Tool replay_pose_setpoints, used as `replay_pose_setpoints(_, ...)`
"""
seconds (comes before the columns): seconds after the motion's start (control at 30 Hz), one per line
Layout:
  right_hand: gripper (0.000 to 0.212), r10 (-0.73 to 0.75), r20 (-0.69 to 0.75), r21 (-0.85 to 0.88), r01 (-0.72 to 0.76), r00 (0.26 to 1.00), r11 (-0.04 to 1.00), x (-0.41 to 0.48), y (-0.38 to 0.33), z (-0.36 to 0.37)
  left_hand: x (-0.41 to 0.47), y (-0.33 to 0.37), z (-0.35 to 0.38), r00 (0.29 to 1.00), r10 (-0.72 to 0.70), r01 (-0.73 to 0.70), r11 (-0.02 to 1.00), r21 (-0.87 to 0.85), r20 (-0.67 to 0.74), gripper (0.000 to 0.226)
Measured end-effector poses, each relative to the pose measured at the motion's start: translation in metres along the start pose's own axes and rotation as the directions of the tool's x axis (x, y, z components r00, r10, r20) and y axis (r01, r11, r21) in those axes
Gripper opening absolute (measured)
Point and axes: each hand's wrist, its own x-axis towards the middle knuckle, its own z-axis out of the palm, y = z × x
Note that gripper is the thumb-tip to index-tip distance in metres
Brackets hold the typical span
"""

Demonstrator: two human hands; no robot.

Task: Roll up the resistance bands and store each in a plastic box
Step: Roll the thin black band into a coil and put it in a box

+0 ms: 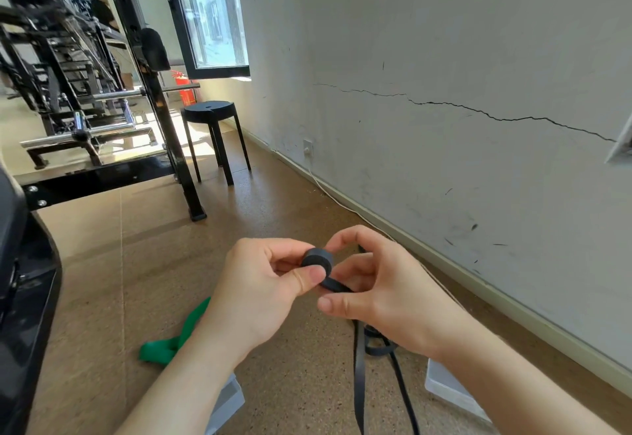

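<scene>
Both hands (260, 284) — black band roll (317, 259) between.

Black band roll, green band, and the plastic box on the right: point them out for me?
Black band roll (317, 261), head view, on the roll's outer side.
Green band (171, 344), head view, on its crumpled middle on the floor.
Plastic box (451, 388), head view, on its clear top face.
</scene>
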Motion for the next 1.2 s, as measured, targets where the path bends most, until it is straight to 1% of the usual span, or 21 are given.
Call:
replay_pose_setpoints(0.03,0.042,-0.026,-0.069,-0.076,0.021,0.997,0.997,0.0,-0.001,0.0,0.001,-0.001,-0.001,0.999,-0.001,0.001,1.0,0.011,-0.036,0.025)
replay_pose_setpoints(0.07,0.039,-0.047,-0.115,-0.103,0.035,0.992,0.994,0.0,-0.001,0.0,0.003,-0.002,-0.001,0.998,-0.006,0.007,1.0,0.014,-0.068,0.025)
replay_pose_setpoints(0.17,0.033,-0.102,-0.151,-0.161,0.078,0.983,0.984,-0.002,-0.001,0.0,0.003,-0.001,-0.001,0.996,-0.01,0.015,0.998,0.055,-0.091,0.027)
replay_pose_setpoints(0.23,0.035,-0.12,-0.163,-0.182,0.09,0.979,0.979,-0.003,-0.002,0.0,0.002,0.002,0.001,0.997,0.0,0.009,0.993,0.12,-0.073,0.029)
replay_pose_setpoints(0.3,0.036,-0.132,-0.174,-0.199,0.096,0.976,0.975,-0.003,-0.002,0.0,0.0,0.005,0.002,0.999,0.026,-0.014,0.973,0.229,-0.047,0.029)
replay_pose_setpoints(0.43,0.029,-0.195,-0.143,-0.29,0.147,0.97,0.946,-0.002,0.0,0.0,-0.003,0.01,0.003,0.997,0.075,-0.073,0.909,0.411,0.01,0.023)
replay_pose_setpoints(0.53,0.025,-0.208,-0.14,-0.277,0.164,0.968,0.947,-0.001,0.003,0.002,-0.002,0.012,0.003,0.997,0.053,-0.074,0.863,0.499,0.057,0.02)
replay_pose_setpoints(0.6,0.024,-0.2,-0.15,-0.243,0.16,0.968,0.957,0.001,0.005,0.003,-0.001,0.012,0.002,0.995,0.018,-0.065,0.854,0.516,0.096,0.02)
replay_pose_setpoints(0.7,0.022,-0.113,-0.143,-0.108,0.098,0.983,0.989,0.002,0.004,0.003,-0.001,0.01,-0.002,0.984,-0.05,-0.039,0.875,0.482,0.171,0.032)
replay_pose_setpoints(0.73,0.021,-0.087,-0.147,-0.04,0.082,0.985,0.996,0.003,0.004,0.003,0.0,0.008,-0.003,0.982,-0.05,-0.037,0.893,0.448,0.18,0.036)
replay_pose_setpoints(0.77,0.02,-0.063,-0.162,0.051,0.073,0.985,0.996,0.003,0.004,0.002,0.002,0.006,-0.003,0.985,-0.042,-0.023,0.93,0.368,0.167,0.038)
replay_pose_setpoints(0.83,0.019,-0.004,-0.2,0.279,0.061,0.98,0.958,0.005,0.003,-0.001,0.001,0.002,-0.001,0.991,-0.065,0.058,0.996,0.065,0.119,0.04)
replay_pose_setpoints(0.9,0.02,0.05,-0.212,0.469,0.056,0.976,0.881,0.005,0.001,-0.001,0.0,0.004,0.003,0.991,-0.074,0.097,0.971,-0.219,0.111,0.036)
replay_pose_setpoints(0.97,0.023,0.067,-0.208,0.567,0.064,0.976,0.821,0.004,0.0,0.002,-0.002,0.006,0.008,0.995,-0.077,0.096,0.914,-0.395,0.062,0.035)
replay_pose_setpoints(1.0,0.025,0.067,-0.207,0.581,0.068,0.976,0.811,0.003,-0.001,0.004,-0.003,0.007,0.009,0.997,-0.077,0.077,0.901,-0.427,0.017,0.033)
replay_pose_setpoints(1.07,0.025,0.057,-0.206,0.559,0.07,0.977,0.826,0.002,-0.003,0.005,-0.004,0.008,0.01,0.996,-0.064,0.031,0.911,-0.41,-0.068,0.024)
replay_pose_setpoints(1.13,0.024,0.022,-0.171,0.478,0.063,0.985,0.876,0.001,-0.006,0.001,-0.004,0.009,0.008,0.992,-0.037,-0.011,0.93,-0.368,-0.124,0.021)
replay_pose_setpoints(1.2,0.03,-0.009,-0.085,0.342,0.037,0.996,0.939,0.0,-0.008,-0.005,-0.003,0.009,0.005,0.989,-0.001,-0.045,0.952,-0.302,-0.15,0.022)
